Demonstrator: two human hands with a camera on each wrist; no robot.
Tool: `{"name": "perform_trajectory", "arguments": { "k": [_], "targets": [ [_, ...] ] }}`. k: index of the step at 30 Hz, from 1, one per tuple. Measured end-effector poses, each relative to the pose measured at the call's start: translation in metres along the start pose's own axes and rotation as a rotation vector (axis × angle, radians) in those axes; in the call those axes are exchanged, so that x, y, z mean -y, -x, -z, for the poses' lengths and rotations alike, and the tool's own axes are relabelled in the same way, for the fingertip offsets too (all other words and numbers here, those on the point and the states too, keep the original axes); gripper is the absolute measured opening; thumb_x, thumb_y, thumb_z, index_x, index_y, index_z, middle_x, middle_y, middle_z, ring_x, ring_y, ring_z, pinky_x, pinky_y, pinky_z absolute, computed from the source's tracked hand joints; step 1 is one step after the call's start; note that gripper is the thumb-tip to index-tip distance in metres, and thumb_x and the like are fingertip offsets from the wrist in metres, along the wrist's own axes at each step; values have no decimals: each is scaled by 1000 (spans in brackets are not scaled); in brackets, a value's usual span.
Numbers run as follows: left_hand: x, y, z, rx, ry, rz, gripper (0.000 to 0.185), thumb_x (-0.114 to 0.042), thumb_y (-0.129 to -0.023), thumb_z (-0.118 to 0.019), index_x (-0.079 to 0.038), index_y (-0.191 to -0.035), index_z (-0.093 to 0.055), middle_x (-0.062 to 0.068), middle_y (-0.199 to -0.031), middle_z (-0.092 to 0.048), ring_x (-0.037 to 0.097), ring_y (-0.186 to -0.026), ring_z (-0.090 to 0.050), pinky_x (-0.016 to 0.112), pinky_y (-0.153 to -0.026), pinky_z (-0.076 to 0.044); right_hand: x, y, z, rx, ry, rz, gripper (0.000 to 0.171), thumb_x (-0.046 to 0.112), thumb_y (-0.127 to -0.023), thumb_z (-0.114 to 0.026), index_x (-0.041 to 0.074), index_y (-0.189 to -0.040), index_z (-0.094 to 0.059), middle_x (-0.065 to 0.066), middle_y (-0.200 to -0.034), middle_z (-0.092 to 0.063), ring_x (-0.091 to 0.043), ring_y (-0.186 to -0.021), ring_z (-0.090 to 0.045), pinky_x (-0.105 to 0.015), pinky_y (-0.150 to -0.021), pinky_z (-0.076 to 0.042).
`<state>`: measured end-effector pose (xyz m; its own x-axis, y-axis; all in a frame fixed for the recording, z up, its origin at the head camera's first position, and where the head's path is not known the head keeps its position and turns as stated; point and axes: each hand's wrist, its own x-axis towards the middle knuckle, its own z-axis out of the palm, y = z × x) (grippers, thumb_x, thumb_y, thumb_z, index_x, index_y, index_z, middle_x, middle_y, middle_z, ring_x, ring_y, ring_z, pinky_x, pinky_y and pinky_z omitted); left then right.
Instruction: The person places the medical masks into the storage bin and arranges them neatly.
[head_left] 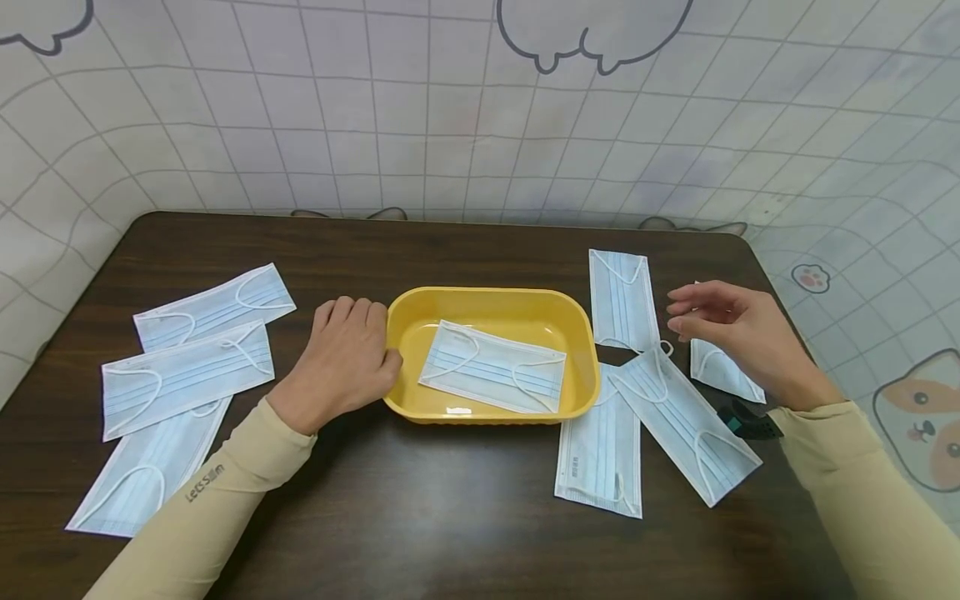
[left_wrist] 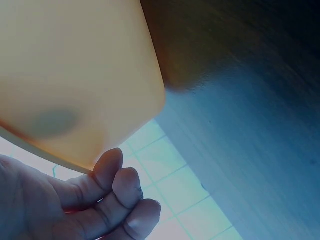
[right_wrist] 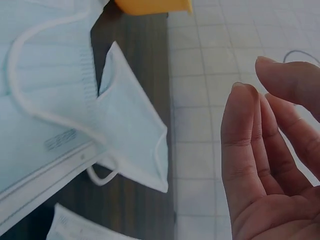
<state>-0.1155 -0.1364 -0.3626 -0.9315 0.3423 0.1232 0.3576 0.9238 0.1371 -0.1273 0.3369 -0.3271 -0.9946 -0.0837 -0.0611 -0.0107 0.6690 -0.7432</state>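
Note:
My left hand grips the left end of a yellow plastic tray, its thumb at the rim. Curled fingertips show against the tray's outer wall in the left wrist view. Inside the tray lies one pale blue face mask with white ear loops. Over the right side of the table, my right hand hovers with relaxed fingers and nothing between thumb and fingertips. Below it is a partly hidden mask; another mask appears left of the hand in the right wrist view.
Three overlapping masks lie on the dark wooden table, left of the tray. Several more, including an upright-lying mask and a slanted mask, spread to its right. A white gridded cloth hangs behind the table.

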Motion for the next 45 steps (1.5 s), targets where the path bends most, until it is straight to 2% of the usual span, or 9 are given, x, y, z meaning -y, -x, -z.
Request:
{"name": "perform_trajectory", "arguments": {
  "k": [5, 11, 16, 19, 24, 28, 45],
  "targets": [
    [0, 0, 1, -2, 1, -3, 27, -24, -91, -47, 2, -97, -54, 12, -85, -49, 34, -92, -44, 54, -97, -37, -13, 7, 6, 12, 48, -42, 46, 34, -95, -73, 14, -135, -64, 21, -111, -72, 0, -92, -72, -11, -82, -53],
    [0, 0, 1, -8, 4, -7, 27, -24, -90, -48, 2, -96, -54, 12, -84, -49, 34, -92, -44, 54, -97, -37, -26, 15, 12, 32, 112, -59, 49, 37, -94, -75, 12, -135, -63, 18, -109, -74, 3, -89, -70, -12, -79, -52],
    [0, -1, 2, -19, 0, -10, 27, -24, -90, -47, 2, -95, -54, 13, -84, -50, 34, -92, -45, 54, -97, -37, -37, 25, 13, 46, 165, -121, 52, 45, -91, -76, 18, -134, -65, 22, -102, -73, 5, -90, -67, -14, -77, -52],
    [0, -1, 3, -17, 2, -6, 27, -24, -90, -47, 2, -96, -54, 13, -85, -50, 34, -93, -45, 55, -98, -37, -46, 29, 13, 71, 187, -124, 50, 43, -91, -76, 17, -133, -65, 15, -105, -75, 5, -89, -67, -15, -77, -52],
    [0, -2, 4, -13, 5, -7, 29, -24, -90, -48, 3, -98, -55, 14, -85, -51, 35, -93, -46, 56, -100, -38, -59, 33, 8, 111, 217, -124, 50, 39, -91, -78, 13, -132, -66, -9, -117, -76, 6, -87, -67, -15, -76, -52],
    [0, -2, 3, -9, 6, -6, 31, -24, -90, -48, 4, -100, -55, 14, -85, -52, 35, -94, -47, 57, -101, -39, -64, 36, 4, 127, 239, -116, 50, 37, -89, -80, 12, -130, -67, -15, -119, -75, 4, -85, -67, -16, -75, -53],
    [0, -1, 1, -5, 4, -3, 29, -24, -90, -48, 3, -97, -55, 13, -84, -50, 34, -92, -45, 54, -97, -38, -57, 43, -11, 118, 349, -60, 46, 28, -84, -85, 5, -120, -70, -10, -102, -74, -7, -77, -61, -18, -66, -53]
  ]
}}
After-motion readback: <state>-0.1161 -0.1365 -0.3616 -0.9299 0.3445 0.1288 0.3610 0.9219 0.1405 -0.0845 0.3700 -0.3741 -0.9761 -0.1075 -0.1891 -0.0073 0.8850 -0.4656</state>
